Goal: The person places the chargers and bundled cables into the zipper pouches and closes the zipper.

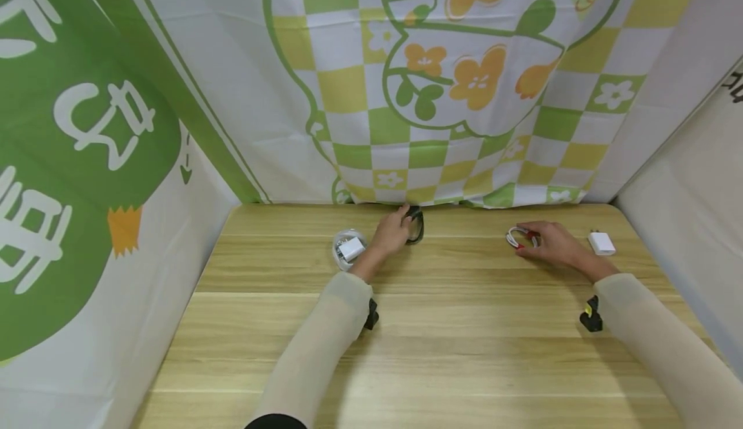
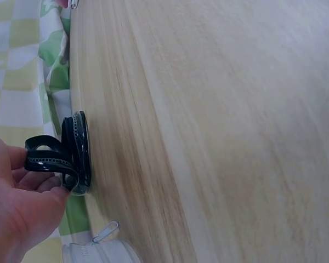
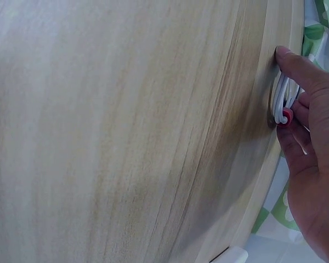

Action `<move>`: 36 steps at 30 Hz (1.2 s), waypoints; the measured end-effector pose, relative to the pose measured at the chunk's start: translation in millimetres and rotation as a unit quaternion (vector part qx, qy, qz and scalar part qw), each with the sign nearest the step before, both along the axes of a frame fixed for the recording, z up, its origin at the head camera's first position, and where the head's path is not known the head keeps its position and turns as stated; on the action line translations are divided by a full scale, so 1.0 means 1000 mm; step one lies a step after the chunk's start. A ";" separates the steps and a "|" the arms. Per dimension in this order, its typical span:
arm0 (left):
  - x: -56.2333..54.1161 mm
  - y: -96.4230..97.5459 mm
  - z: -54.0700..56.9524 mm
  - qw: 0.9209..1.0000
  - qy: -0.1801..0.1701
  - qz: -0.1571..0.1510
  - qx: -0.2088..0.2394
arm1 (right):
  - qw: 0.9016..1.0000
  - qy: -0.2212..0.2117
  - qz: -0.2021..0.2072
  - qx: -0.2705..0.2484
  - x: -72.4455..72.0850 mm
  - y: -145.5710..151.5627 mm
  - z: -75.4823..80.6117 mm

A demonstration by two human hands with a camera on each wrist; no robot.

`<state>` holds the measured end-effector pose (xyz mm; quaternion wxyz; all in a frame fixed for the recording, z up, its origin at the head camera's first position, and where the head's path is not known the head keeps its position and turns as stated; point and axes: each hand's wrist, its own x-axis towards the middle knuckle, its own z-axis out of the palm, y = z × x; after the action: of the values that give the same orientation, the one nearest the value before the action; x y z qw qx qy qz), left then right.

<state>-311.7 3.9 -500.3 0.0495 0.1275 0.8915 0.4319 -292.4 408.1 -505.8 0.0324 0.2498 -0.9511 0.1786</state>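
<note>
Big picture first: the patterned cloth (image 1: pixel 464 106) rises behind both hands in the head view, orange flowers and all, while the wrist views catch only strips of it. The wood-grain tabletop (image 1: pixel 453 351) spreads out in front of the fingers. Both sleeved arms stretch forward across it, well apart, and the left hand (image 1: pixel 390 230) is out at the far edge, its fingers pinching the dark looped strip (image 2: pixel 48 161). A plain dark loop from the head; from the left wrist, there's a row of zipper-like teeth along it! Over on the other side, the right hand (image 1: pixel 551 242) curves in from the right, thumb and fingers set narrow on either side of the coiled white cable (image 3: pixel 282 96), holding it. Just to the left of the left fingers, a little nearer the person, sits the round clear case (image 1: pixel 338 239), and only the head view gives us the white block (image 1: pixel 351 248) inside. To the right of the right fingers lies the white plug (image 1: pixel 602 244), prongs showing from the head, a mere corner from the right wrist. Smallest of all: the metal pull (image 2: pixel 106 231) on that case, plain in the left wrist view.
</note>
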 end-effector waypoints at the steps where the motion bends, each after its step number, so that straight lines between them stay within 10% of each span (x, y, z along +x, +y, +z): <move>1: 0.000 -0.001 0.000 1.000 0.002 0.000 0.002 | 1.000 -0.001 0.000 0.002 0.000 0.000 0.000; 36: -0.008 -0.010 -0.004 0.998 0.046 0.036 0.016 | 0.999 0.006 0.036 -0.027 -0.013 -0.036 0.021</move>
<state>-320.0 -5.6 -504.1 -0.0087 0.1158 0.8897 0.4416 -305.8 372.6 -484.7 0.0387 0.2838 -0.9362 0.2038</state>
